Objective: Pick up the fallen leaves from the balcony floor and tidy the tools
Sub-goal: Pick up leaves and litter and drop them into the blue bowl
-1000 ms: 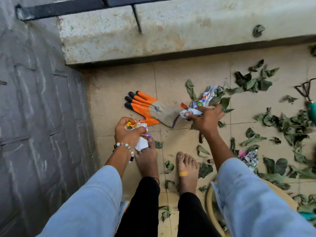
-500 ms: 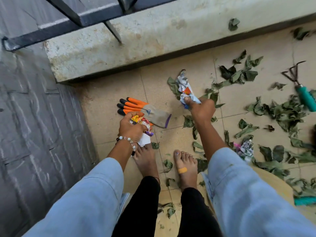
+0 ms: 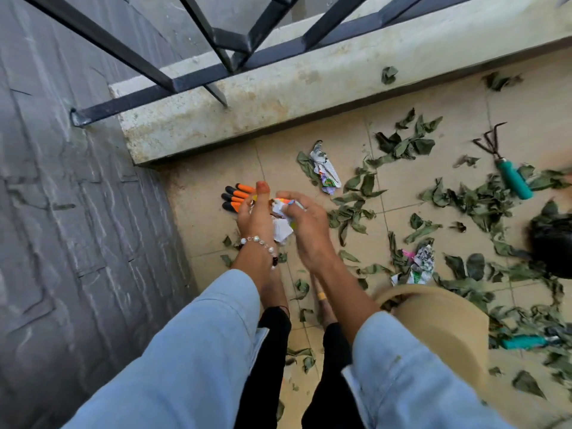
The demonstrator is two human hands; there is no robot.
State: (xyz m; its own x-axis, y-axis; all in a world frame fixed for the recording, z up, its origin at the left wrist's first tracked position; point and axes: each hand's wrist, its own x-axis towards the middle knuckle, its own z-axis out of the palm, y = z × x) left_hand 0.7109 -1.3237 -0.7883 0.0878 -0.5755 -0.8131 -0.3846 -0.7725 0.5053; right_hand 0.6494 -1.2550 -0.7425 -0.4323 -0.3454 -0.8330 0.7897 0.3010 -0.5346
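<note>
My left hand point(image 3: 256, 213) holds a bundle of crumpled paper scraps point(image 3: 282, 230) just above the floor tiles. My right hand point(image 3: 305, 226) meets it from the right, and its curled fingers pinch a coloured piece at the top of the bundle. Beneath my hands lie orange gloves point(image 3: 236, 196) with black fingertips, partly hidden. Dry green leaves point(image 3: 464, 201) litter the tiles to the right. A hand rake with a teal handle point(image 3: 512, 178) rests among them, and another teal-handled tool point(image 3: 523, 342) lies at the lower right.
A crumpled wrapper point(image 3: 325, 170) lies on the floor beyond my hands, another point(image 3: 422, 263) further right. A tan basket point(image 3: 445, 323) stands by my right arm, a black bag point(image 3: 554, 243) at the right edge. A concrete kerb point(image 3: 278, 97) with railing and a grey wall point(image 3: 77, 227) close off the corner.
My right hand has left the crumpled wrapper on the floor and drawn back to the bundle in my left hand. The view has tilted up and now shows the railing.
</note>
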